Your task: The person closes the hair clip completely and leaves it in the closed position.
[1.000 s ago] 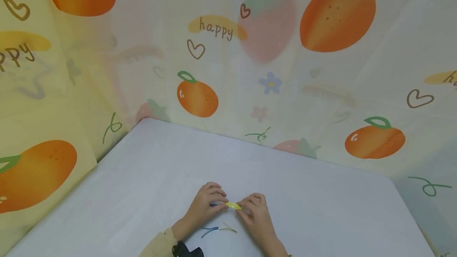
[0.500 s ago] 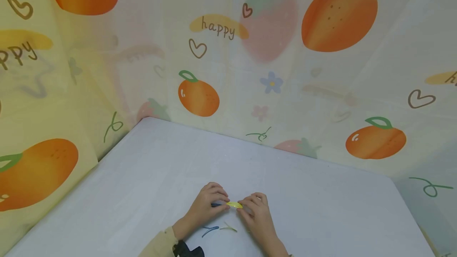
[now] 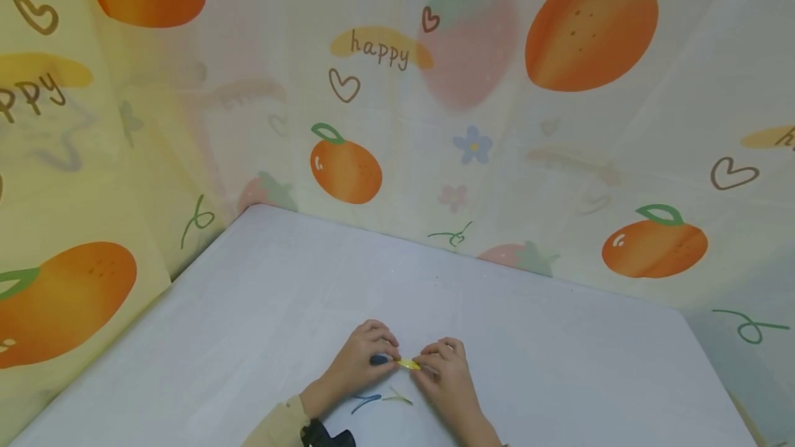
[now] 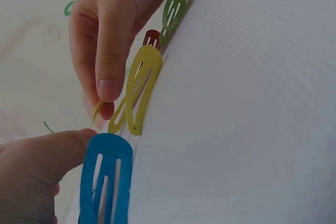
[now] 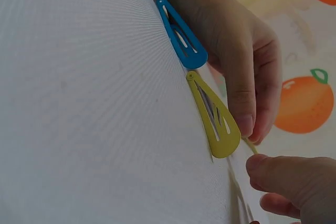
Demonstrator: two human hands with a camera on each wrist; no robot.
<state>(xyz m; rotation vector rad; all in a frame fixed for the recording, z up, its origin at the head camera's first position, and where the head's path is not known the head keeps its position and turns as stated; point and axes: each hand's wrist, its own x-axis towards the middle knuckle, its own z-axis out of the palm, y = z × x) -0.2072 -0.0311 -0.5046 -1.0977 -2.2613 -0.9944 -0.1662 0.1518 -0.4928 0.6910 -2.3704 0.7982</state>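
A yellow snap hair clip (image 3: 408,363) is stretched between both hands. My left hand (image 3: 365,357) pinches one end of it with thumb and fingertips; my right hand (image 3: 448,378) pinches the other. In the left wrist view only a thin edge of it shows at the fingertips. A dark blue oval patch (image 3: 379,359) shows between the left thumb and fingers. On the near side of the hands, a blue snap clip (image 3: 366,402) and a second yellow clip (image 3: 397,398) stand on edge, their two parts spread in a Y.
A green clip (image 4: 174,14) and a red clip (image 4: 152,38) stand beyond the yellow one in the left wrist view, near the right hand. The white tabletop (image 3: 534,343) ends at a fruit-printed curtain (image 3: 397,123). A black strap device (image 3: 327,434) is on the left wrist.
Both hands have dipped slightly, and the held yellow clip tilts a little more. The dark blue patch at the left hand looks rounder than before. The clips on the table have stayed put.
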